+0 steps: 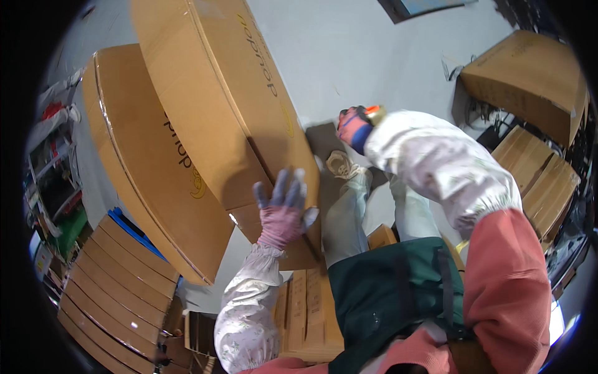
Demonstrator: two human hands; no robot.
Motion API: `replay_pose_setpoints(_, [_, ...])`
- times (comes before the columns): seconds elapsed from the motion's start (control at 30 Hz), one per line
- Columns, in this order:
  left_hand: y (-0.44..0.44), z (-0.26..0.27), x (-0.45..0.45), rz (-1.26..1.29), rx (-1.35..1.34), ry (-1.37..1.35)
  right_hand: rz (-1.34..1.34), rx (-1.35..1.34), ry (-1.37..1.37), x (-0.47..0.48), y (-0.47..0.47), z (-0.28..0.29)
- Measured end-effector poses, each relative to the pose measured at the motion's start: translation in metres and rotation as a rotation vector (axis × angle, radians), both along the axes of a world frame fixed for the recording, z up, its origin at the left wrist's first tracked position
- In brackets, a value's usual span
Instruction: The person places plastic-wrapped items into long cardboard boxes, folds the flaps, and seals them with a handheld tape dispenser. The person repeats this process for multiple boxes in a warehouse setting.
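In a pink glove with grey fingers, my left hand (282, 210) is spread over the near end of a large, long cardboard box (233, 89). It seems to rest on the box, though the contact is hard to make out. My right hand (354, 125), also gloved, is closed around what looks like a tape dispenser (375, 113), with an orange part and a tan roll showing. My fingers and sleeve hide the rest of it. A second large cardboard box (145, 154) stands close along the left side of the first. Both boxes bear printed writing.
Several flat brown cartons (117, 290) are lined up at lower left, beside a blue strip (135, 233). More cartons (306, 313) lie below my left forearm. At right stand a cardboard box (528, 75) and a taped carton (537, 177). My shoe (343, 164) is near the long box.
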State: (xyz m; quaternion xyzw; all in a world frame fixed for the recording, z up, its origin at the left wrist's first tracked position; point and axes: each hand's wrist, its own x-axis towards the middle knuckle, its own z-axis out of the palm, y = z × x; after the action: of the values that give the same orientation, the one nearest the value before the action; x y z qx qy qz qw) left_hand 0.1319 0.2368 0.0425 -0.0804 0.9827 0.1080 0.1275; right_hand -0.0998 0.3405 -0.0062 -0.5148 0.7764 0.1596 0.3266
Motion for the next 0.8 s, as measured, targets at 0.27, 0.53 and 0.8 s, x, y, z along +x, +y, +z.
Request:
replay_pose_setpoints(0.27, [-0.058,-0.049,0.059,1.423,-0.058,0.36,-1.842,-1.275,-0.715,0.156,-0.031,0.002])
replay_pose_setpoints(0.53, [-0.056,-0.031,0.081,1.42,0.252,0.209,-2.211,-1.22,-0.552,0.178,-0.084,-0.086])
replay_pose_setpoints(0.8, [-0.104,-0.058,0.099,1.873,1.292,0.329,-1.945,-0.539,0.189,0.181,-0.079,-0.207])
